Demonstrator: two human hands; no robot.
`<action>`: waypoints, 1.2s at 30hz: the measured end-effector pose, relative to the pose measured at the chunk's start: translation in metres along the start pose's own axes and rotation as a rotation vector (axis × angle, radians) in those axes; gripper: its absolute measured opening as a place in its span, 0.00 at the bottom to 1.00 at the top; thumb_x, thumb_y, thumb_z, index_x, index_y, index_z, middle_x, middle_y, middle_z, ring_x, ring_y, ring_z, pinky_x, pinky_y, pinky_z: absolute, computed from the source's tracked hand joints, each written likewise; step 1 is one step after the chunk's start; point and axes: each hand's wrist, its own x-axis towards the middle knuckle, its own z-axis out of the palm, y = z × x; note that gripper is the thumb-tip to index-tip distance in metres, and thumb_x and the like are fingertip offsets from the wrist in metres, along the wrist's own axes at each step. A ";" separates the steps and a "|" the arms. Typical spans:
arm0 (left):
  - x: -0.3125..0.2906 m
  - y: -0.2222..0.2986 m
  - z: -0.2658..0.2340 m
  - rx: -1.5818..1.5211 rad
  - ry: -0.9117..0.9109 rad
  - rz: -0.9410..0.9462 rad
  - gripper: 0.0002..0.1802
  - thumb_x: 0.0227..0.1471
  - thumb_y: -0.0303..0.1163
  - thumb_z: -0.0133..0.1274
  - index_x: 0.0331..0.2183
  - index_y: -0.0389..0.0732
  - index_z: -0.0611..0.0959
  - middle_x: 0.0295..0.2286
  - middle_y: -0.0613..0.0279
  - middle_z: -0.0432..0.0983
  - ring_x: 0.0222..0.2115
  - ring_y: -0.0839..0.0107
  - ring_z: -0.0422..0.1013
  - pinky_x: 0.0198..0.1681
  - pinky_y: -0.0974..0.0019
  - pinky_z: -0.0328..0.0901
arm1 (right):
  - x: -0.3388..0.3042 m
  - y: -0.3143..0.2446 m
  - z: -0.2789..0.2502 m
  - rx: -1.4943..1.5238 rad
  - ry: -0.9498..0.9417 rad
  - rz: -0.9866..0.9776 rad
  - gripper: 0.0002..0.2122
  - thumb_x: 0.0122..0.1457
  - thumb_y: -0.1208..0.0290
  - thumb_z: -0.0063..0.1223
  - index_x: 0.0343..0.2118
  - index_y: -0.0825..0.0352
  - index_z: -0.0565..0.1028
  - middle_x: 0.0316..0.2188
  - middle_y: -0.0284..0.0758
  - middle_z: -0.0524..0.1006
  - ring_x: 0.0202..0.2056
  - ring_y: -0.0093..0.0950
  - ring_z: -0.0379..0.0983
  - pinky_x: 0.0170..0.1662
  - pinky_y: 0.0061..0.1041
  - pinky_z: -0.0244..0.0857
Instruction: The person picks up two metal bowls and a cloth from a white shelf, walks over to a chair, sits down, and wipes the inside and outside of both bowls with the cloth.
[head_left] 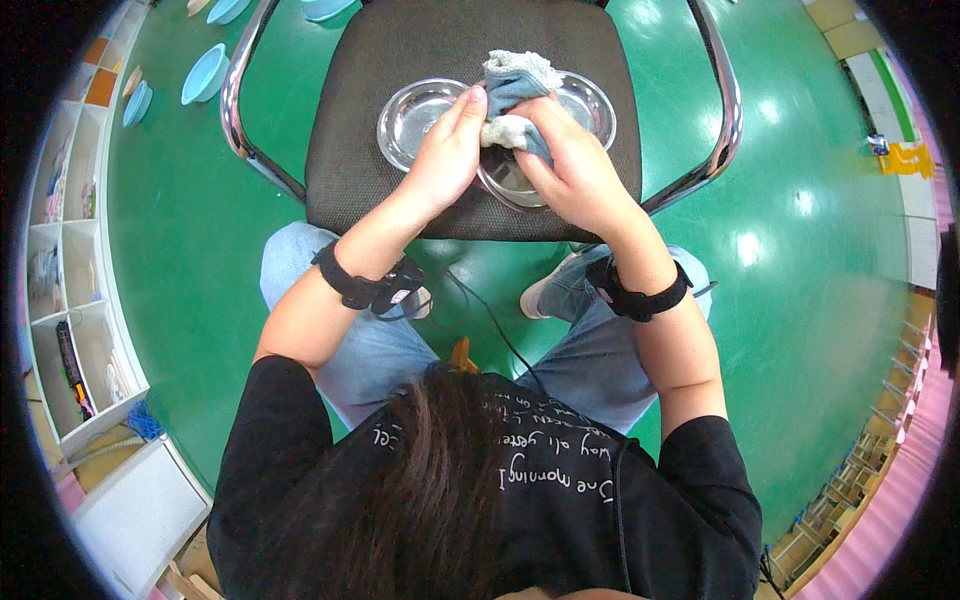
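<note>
A light blue and white cloth [518, 74] is bunched up between my hands, above the chair seat. My right hand [572, 150] wraps round it, and a pale end pokes out below the fingers. At the cloth's left side, my left hand [450, 145] is closed, its thumb up against the fabric. Its fingertips are hidden. Under my hands stand round shiny bowls: a left metal bowl [400, 125], a right metal bowl [602, 108] and a nearer middle bowl [515, 200], partly covered by my hands. What they hold is hard to make out.
The bowls rest on a dark mesh chair seat [350, 185] with curved chrome armrests [236, 100]. Light blue basins [205, 74] lie on the green floor [800, 300] at far left. White shelves [80, 250] line the left side. A thin black cable [490, 310] hangs between my legs.
</note>
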 end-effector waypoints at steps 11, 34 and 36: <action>-0.003 0.008 -0.001 -0.140 -0.013 0.133 0.33 0.61 0.52 0.24 0.52 0.35 0.66 0.45 0.58 0.69 0.47 0.72 0.65 0.52 0.70 0.57 | -0.001 -0.002 -0.002 0.515 -0.038 0.164 0.12 0.53 0.72 0.48 0.40 0.70 0.68 0.36 0.35 0.72 0.40 0.25 0.67 0.45 0.24 0.60; 0.013 -0.020 -0.004 -0.236 0.029 -0.198 0.23 0.59 0.40 0.37 0.51 0.37 0.62 0.42 0.59 0.68 0.39 0.69 0.70 0.33 0.65 0.71 | -0.008 0.039 -0.060 0.985 0.855 0.409 0.10 0.52 0.78 0.44 0.36 0.72 0.73 0.33 0.36 0.76 0.35 0.26 0.73 0.40 0.23 0.65; 0.014 -0.024 -0.004 -0.330 0.014 -0.201 0.28 0.58 0.39 0.38 0.54 0.34 0.55 0.44 0.54 0.65 0.40 0.66 0.69 0.36 0.61 0.72 | -0.007 0.039 -0.061 0.992 0.918 0.388 0.09 0.52 0.78 0.43 0.36 0.72 0.73 0.33 0.36 0.76 0.35 0.27 0.73 0.41 0.23 0.66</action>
